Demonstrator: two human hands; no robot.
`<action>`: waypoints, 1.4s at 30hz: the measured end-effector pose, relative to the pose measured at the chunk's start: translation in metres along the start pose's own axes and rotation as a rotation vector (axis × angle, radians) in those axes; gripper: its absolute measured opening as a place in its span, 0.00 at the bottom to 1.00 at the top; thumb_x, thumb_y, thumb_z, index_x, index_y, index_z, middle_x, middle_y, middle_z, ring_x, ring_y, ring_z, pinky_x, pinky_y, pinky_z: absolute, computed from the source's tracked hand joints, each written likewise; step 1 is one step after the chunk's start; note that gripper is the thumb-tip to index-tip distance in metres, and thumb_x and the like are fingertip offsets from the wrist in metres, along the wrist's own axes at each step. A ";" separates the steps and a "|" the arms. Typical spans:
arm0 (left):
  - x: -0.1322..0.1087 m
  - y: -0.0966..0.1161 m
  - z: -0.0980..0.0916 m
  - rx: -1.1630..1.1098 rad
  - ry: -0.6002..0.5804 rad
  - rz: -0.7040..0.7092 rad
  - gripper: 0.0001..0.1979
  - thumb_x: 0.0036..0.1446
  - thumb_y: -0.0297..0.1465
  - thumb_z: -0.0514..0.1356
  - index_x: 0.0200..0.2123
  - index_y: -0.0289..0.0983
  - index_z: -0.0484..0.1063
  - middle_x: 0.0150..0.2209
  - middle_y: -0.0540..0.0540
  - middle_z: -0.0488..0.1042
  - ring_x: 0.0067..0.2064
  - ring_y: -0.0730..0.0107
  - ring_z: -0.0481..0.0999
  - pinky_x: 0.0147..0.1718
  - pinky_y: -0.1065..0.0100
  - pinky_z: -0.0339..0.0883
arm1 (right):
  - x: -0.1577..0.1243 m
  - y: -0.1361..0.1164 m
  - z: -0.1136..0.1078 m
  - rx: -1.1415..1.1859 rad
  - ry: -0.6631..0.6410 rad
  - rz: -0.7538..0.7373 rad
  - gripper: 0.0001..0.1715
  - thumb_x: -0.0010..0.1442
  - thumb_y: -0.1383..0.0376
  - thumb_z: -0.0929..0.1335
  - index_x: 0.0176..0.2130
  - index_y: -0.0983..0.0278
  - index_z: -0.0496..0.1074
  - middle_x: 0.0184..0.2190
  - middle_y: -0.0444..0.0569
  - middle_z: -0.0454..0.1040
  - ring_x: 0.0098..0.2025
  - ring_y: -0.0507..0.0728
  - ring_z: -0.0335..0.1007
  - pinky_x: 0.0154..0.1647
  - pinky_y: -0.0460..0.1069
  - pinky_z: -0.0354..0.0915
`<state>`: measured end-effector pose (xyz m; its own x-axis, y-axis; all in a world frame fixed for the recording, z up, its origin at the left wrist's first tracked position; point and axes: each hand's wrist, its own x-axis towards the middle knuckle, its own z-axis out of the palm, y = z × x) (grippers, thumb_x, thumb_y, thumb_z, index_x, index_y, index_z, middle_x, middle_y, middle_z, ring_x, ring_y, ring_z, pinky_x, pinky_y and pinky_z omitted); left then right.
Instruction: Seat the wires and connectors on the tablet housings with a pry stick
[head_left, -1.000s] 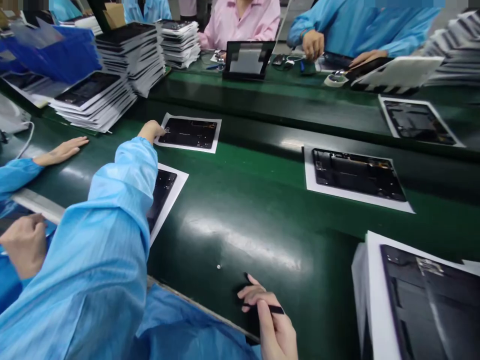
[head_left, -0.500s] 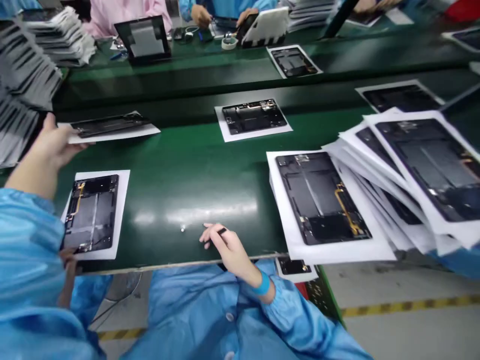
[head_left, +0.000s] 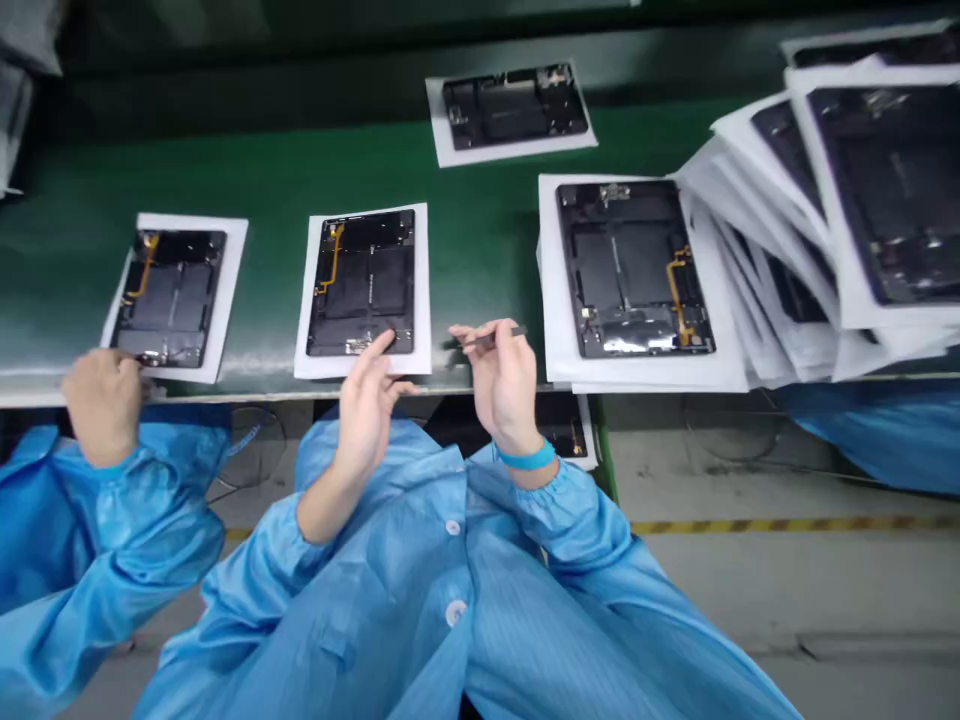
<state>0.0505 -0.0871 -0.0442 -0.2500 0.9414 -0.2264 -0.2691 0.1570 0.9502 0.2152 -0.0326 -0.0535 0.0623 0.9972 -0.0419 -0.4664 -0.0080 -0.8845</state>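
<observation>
A tablet back housing (head_left: 352, 285) with an orange flex cable lies on a white sheet (head_left: 421, 300) at the bench's front edge. My left hand (head_left: 365, 410) is at its lower right corner. The index fingertip is over that corner, the thumb is spread away, and nothing is gripped. Just right of the sheet, my right hand (head_left: 504, 385) holds slim dark tweezers (head_left: 487, 340), their thin end pointing left. A blue band (head_left: 529, 457) circles my right wrist. The exact finger grip on the tweezers is partly hidden.
Another housing (head_left: 630, 265) tops a sheet stack at right, beside a leaning pile of sheets (head_left: 750, 260) and housings. One more housing (head_left: 517, 108) lies farther back. At left, a co-worker's hand (head_left: 105, 405) is by another housing (head_left: 169, 300). The green bench (head_left: 262, 165) ends before my lap.
My left hand has brought a housing on its sheet from the far left and laid it before me, then released it. The view has tilted down. My right hand still has the tweezers.
</observation>
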 end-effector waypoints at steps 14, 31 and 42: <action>-0.028 0.002 -0.026 1.023 -0.272 0.359 0.21 0.78 0.43 0.60 0.62 0.39 0.84 0.42 0.41 0.84 0.45 0.57 0.80 0.48 0.58 0.72 | 0.014 -0.006 -0.025 -0.816 -0.366 -0.269 0.30 0.82 0.40 0.62 0.42 0.57 0.76 0.35 0.44 0.80 0.40 0.56 0.79 0.52 0.56 0.72; -0.008 -0.010 -0.031 1.489 -0.275 0.784 0.24 0.80 0.41 0.58 0.73 0.45 0.73 0.68 0.38 0.79 0.68 0.44 0.77 0.68 0.44 0.62 | 0.027 -0.006 -0.023 -0.808 -0.333 -0.246 0.26 0.83 0.43 0.63 0.43 0.57 0.76 0.36 0.42 0.75 0.38 0.55 0.78 0.52 0.54 0.78; 0.019 0.017 -0.040 1.496 -0.598 0.704 0.25 0.82 0.38 0.55 0.75 0.41 0.71 0.70 0.31 0.76 0.65 0.36 0.80 0.64 0.36 0.68 | 0.027 -0.006 -0.023 -0.942 -0.414 -0.266 0.26 0.85 0.46 0.60 0.42 0.56 0.75 0.39 0.47 0.77 0.45 0.59 0.78 0.64 0.61 0.76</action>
<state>0.0042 -0.0786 -0.0412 0.5053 0.8613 0.0533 0.8245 -0.5001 0.2645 0.2401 -0.0071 -0.0601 -0.3259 0.9216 0.2108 0.4001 0.3365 -0.8524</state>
